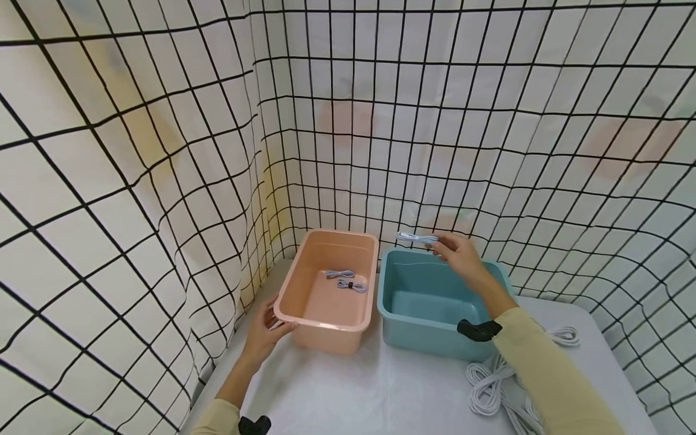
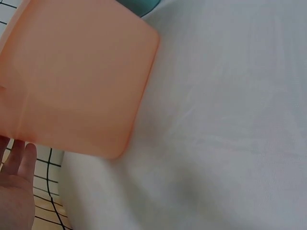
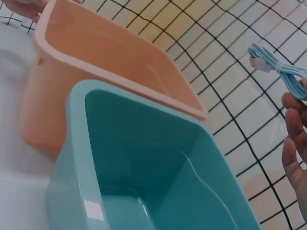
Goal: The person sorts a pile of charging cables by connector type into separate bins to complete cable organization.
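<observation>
The right hand [image 1: 455,255] pinches a light blue cable [image 1: 415,238] by 1 end between thumb and fingertips, the other fingers bent loosely beside it. The cable juts to the left of that hand, above the far rim of the teal bin [image 1: 418,335]. It is folded into a slim, flattened bundle of several parallel loops, cinched by a whitish tie [image 3: 279,67] near its middle. A pale plug [image 3: 260,63] with an orange-tinted mouth pokes out at the end away from the fingers.

The left hand [image 1: 266,329] is spread at the near-left corner of the peach bin [image 1: 326,339], thumb along the near side just under the rim and fairly straight fingers against the left wall. The peach bin stands right of that hand, with the teal bin just beside it, below the right hand.

On the peach bin's floor, between the 2 hands, lie 2 small pale blue bundles: a plain coil [image 1: 340,274] and, slightly nearer, a banded coil [image 1: 351,286] with a black strap around its middle. White cords [image 1: 486,386] lie in looped heaps on the table [image 1: 348,393], partly hidden under the right forearm.
</observation>
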Demonstrator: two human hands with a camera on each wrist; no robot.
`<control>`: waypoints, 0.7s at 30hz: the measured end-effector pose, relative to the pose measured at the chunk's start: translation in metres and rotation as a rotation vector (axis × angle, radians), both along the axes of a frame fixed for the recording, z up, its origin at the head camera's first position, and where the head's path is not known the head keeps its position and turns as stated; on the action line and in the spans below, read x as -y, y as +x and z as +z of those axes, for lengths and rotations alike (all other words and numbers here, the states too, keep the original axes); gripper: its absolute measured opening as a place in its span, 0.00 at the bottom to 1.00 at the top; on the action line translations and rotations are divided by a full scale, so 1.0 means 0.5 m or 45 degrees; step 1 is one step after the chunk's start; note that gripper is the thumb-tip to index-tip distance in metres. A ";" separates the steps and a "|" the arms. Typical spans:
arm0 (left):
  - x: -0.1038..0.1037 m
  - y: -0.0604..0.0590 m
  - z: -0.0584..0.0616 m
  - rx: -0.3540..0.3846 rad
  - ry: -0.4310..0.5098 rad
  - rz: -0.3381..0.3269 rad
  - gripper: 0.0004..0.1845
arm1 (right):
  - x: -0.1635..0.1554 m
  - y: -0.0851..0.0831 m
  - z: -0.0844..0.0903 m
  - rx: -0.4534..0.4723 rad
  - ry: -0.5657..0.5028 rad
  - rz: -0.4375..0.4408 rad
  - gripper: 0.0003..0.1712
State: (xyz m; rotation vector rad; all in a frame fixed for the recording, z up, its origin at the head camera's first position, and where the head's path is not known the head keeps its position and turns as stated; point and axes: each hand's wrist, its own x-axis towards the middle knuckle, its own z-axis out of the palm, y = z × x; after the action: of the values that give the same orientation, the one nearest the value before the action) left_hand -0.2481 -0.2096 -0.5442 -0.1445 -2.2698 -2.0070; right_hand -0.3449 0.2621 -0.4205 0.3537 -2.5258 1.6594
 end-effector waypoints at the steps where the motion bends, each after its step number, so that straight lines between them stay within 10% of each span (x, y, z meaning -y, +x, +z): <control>1: 0.000 0.000 0.000 -0.005 0.000 0.000 0.45 | 0.009 -0.004 0.003 0.018 0.000 0.012 0.25; 21: 0.011 -0.017 -0.038 -0.026 -0.004 0.016 0.45 | 0.168 -0.074 -0.004 0.075 -0.032 0.175 0.19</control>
State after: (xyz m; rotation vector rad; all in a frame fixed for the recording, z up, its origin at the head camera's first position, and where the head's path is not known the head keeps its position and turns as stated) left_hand -0.2564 -0.2151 -0.5630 -0.1502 -2.2561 -1.9870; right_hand -0.3821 0.1781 -0.4228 0.4934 -2.5734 1.7730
